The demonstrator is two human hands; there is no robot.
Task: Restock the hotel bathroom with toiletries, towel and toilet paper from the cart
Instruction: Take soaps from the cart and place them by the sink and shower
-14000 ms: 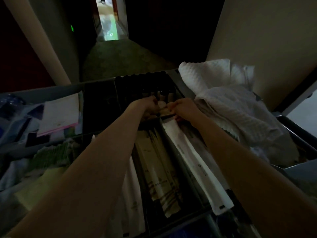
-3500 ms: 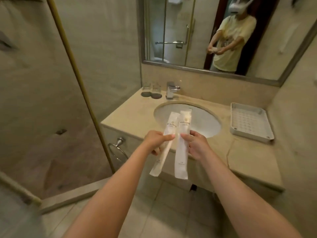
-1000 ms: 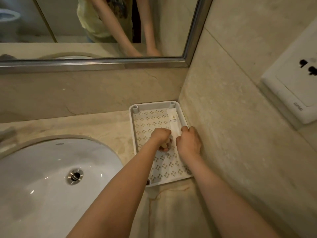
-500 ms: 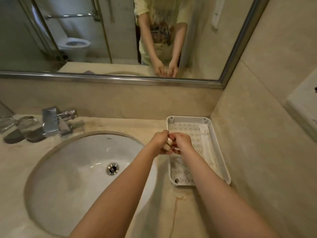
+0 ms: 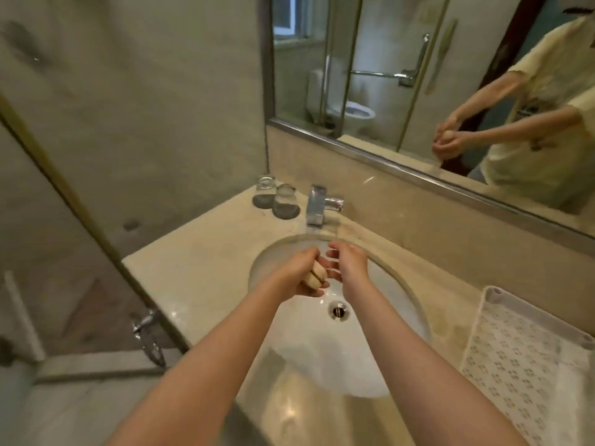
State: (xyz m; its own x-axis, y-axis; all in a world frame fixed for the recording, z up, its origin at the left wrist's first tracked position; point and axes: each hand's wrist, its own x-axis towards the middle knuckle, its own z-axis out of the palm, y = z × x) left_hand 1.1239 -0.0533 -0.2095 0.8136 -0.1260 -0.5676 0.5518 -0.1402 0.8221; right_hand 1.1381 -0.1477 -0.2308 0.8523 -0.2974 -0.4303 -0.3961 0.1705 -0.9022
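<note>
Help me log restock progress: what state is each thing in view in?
Left hand: grips small beige items over the sink.
Right hand: fingers relaxed, holding nothing.
Faucet: no water running.
Sink: unfilled.
Glasses: two, standing on dark coasters.
Tray: on the counter, partly out of frame.

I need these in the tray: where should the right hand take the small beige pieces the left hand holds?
Probably pinch the rounded ends of the small beige pieces poking out of the left hand, coming from the right, where the right hand hovers open. The left hand wraps the rest, blocking any other grip.
</note>
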